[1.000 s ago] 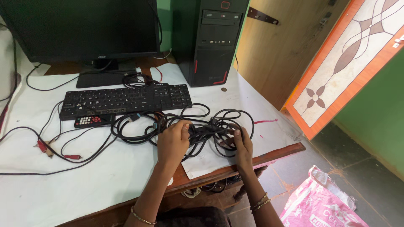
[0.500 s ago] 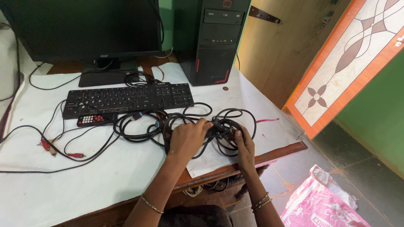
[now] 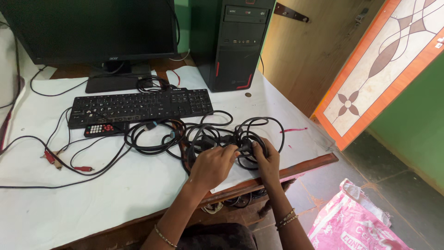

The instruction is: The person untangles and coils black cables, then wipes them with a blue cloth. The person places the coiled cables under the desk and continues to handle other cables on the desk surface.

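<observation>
There is only one view, from a camera on the person's head. It looks down and forward over the white-covered wooden desk [image 3: 115, 194], quite near to it. The black flat monitor [image 3: 92, 28] is cut at the top edge, the grey floor [image 3: 393, 185] shows at right.

Premises: a small home computer corner. A black flat-screen monitor [image 3: 88, 30] and a black tower computer case with red trim [image 3: 236, 44] stand at the back of a wooden counter [image 3: 296, 169] covered with white paper sheeting [image 3: 115, 185]. A black full-size keyboard [image 3: 138, 106] lies before the monitor, with a small black remote control with red and white buttons [image 3: 104, 130] just beside it. Surroundings are domestic: green painted wall [image 3: 411, 120], plain wooden door [image 3: 305, 51], orange-framed panel with a floral pattern [image 3: 384, 60], dark stone floor [image 3: 370, 166].
</observation>
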